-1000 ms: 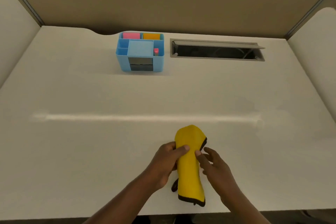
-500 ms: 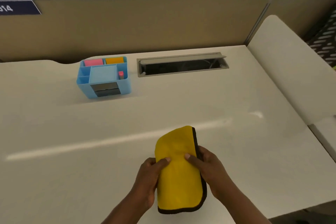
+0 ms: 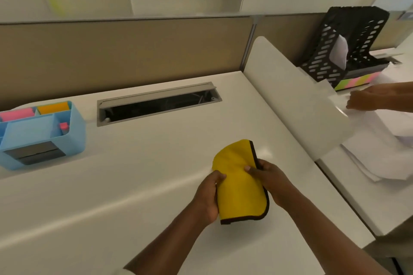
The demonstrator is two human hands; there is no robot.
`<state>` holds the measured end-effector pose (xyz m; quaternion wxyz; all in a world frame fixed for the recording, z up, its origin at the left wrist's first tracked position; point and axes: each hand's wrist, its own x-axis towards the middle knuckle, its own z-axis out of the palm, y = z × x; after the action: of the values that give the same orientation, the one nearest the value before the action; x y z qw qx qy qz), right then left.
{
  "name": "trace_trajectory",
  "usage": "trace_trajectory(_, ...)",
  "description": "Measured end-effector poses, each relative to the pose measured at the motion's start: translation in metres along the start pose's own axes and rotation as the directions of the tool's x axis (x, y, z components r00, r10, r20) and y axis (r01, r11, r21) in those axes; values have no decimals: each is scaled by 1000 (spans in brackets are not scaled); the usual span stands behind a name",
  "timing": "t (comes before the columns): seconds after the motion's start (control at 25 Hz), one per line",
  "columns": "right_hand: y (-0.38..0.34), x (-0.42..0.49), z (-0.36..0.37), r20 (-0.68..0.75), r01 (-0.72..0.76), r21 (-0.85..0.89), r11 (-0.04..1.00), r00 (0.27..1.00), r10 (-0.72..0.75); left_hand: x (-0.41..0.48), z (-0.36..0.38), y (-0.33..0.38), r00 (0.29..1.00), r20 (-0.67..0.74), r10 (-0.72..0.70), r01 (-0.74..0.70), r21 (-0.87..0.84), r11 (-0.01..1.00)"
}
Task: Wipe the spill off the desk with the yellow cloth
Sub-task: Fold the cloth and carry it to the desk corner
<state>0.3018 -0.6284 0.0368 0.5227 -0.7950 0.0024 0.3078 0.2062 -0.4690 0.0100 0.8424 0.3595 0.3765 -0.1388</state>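
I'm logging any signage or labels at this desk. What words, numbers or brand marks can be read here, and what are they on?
None can be read.
Yellow cloth, held by left hand and right hand: no tag or print visible.
Blue organizer: no lettering visible.
Black file rack: no lettering visible.

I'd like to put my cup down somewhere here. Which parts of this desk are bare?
Bare: the wide stretch of desk left of the yellow cloth, in front of the blue organizer and cable slot. Crowded: beyond the white divider, papers and a black file rack.
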Motion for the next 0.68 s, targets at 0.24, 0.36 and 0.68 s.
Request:
trace_trajectory(0.24, -33, 102, -82, -126, 104, -258, 960, 982, -141, 70, 85, 39, 896, -89, 434, -313, 568, 761)
trace_trajectory(0.36, -52, 144, -96, -163, 120, -433, 893, 964, -208, 103, 102, 50, 811, 79, 579, -421, 766, 485)
trace_trajectory(0.68, -21, 184, -100, -197, -11, -886, 463, 914, -355, 145, 87, 30, 813, 387, 435, -216, 895, -392)
